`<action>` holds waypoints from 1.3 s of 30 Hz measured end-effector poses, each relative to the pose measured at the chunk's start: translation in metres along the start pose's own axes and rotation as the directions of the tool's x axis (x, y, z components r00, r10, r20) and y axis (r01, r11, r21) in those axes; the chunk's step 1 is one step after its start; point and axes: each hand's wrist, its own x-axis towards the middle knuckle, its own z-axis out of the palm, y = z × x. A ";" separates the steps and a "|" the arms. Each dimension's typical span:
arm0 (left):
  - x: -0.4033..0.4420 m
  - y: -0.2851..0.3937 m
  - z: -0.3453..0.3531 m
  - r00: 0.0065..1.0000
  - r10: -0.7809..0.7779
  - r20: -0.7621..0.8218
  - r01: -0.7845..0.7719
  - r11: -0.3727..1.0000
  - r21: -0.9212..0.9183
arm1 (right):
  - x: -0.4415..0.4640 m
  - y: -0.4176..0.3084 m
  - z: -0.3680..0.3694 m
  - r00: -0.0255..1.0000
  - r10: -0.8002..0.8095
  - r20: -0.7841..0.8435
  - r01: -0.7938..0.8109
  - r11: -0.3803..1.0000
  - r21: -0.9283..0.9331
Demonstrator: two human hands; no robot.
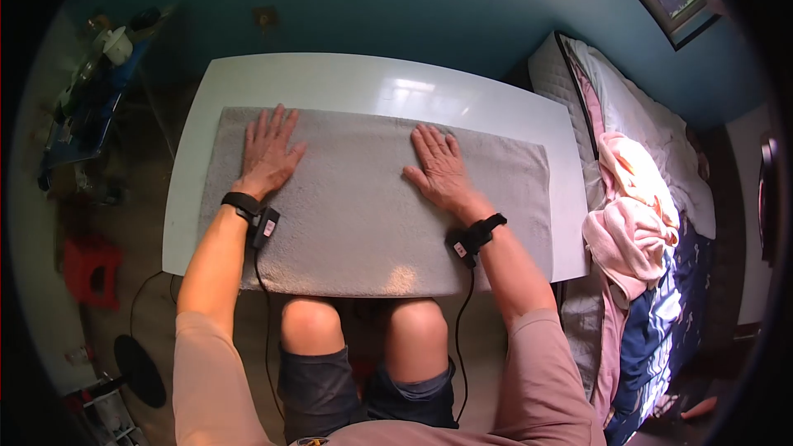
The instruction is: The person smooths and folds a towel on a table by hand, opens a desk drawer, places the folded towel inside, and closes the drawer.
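Observation:
A grey towel [355, 198] lies spread flat over a white table [330, 78]. Near the towel's upper left corner my left hand [271, 153] rests palm down, fingers spread and fingertips at the far edge. My right hand [442, 173] lies flat on the towel right of the middle, its fingertips close to the far edge and its thumb apart. Neither hand holds anything. Each wrist wears a black strap with a small black box, the left box [265, 228] and the right box [462, 246], and a cable runs down from each.
On the right stands a bed with a pink blanket [632, 231] and white bedding [636, 91]. A red stool [92, 271] is on the floor at the left. A blue-topped stand [103, 124] with several items is at the upper left. My knees are below the table's near edge.

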 end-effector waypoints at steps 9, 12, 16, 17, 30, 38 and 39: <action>-0.011 -0.068 -0.010 0.983 -0.184 -0.007 0.184 0.983 0.017 | -0.077 0.153 -0.022 0.905 0.422 -0.044 -0.423 0.906 -0.014; -0.013 -0.071 -0.007 0.980 -0.198 -0.001 0.198 0.980 0.019 | -0.081 0.165 -0.020 0.896 0.439 -0.065 -0.441 0.897 -0.024; -0.011 -0.072 -0.010 0.977 -0.208 0.047 0.208 0.978 0.009 | -0.089 0.163 -0.025 0.860 0.507 -0.066 -0.509 0.860 -0.031; -0.011 -0.073 -0.009 0.978 -0.206 0.044 0.206 0.979 0.005 | -0.091 0.163 -0.026 0.836 0.546 -0.055 -0.546 0.837 0.011; -0.002 -0.043 -0.030 0.929 -0.331 0.164 0.328 0.944 0.046 | -0.057 0.118 -0.081 0.792 0.579 0.195 -0.513 0.804 -0.301; -0.002 0.094 -0.016 0.980 0.157 0.126 -0.135 0.976 -0.170 | 0.029 -0.055 -0.021 0.984 -0.162 0.077 0.159 0.986 0.047; 0.001 0.088 -0.008 0.979 0.154 0.131 -0.137 0.982 -0.132 | 0.030 -0.053 -0.016 0.985 -0.155 0.075 0.151 0.987 0.056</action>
